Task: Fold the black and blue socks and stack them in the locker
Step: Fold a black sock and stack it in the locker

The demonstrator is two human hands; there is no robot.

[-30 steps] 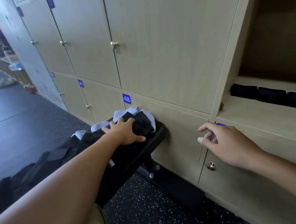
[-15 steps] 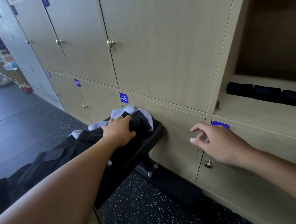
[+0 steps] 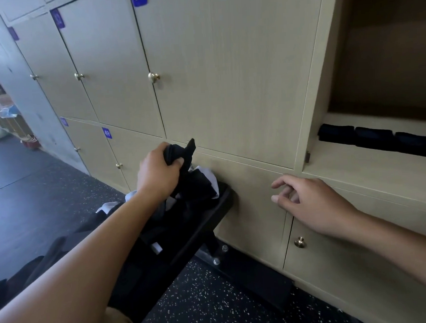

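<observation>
While my left hand (image 3: 158,176) bunches a black sock (image 3: 181,153) in a closed fist, thumb across the fabric, the sock rides above the heap of dark and pale garments (image 3: 196,187) at the far end of the black bench (image 3: 210,219). Gripping it mid-length leaves one end sticking up toward 1 o'clock and, I judge, frees it from the pile for folding. My right hand (image 3: 309,203) hangs empty at 3 o'clock of the left, fingers loosely spread and slightly bent, close to a lower locker door (image 3: 338,266) but, as far as I can tell, not touching it; it seems placed to receive the sock's free end.

The open locker (image 3: 372,166) lies at 2 o'clock from my right hand. Three folded dark socks (image 3: 377,138) sit in a row along the back of its shelf, leaving bare board in front. The upright panel (image 3: 310,105) at the locker's left edge is the obstacle between bench and shelf. Clear air lies between my two hands for folding. The bench end abuts the closed doors, so room there is tight. Whether the held sock is black or dark blue I cannot tell for certain.
</observation>
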